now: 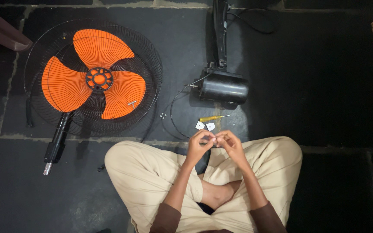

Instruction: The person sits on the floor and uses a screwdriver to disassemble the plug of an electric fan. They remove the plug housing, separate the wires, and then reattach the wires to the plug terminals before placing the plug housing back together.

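We logged: fan blades (93,71) orange, ribbed; grille (152,56) black; motor housing (223,86) black; screwdriver (210,118) yellow; trousers (143,172) beige; floor (324,86) dark slate.

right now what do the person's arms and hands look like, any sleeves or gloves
Both hands are bare: no gloves, and no rings or watch that I can make out on the left hand or right hand. The forearms are uncovered; dark brown sleeves begin around the elbows.

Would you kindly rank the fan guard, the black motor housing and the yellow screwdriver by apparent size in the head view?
1. fan guard
2. black motor housing
3. yellow screwdriver

All lie on the floor, so nearness hardly matters.
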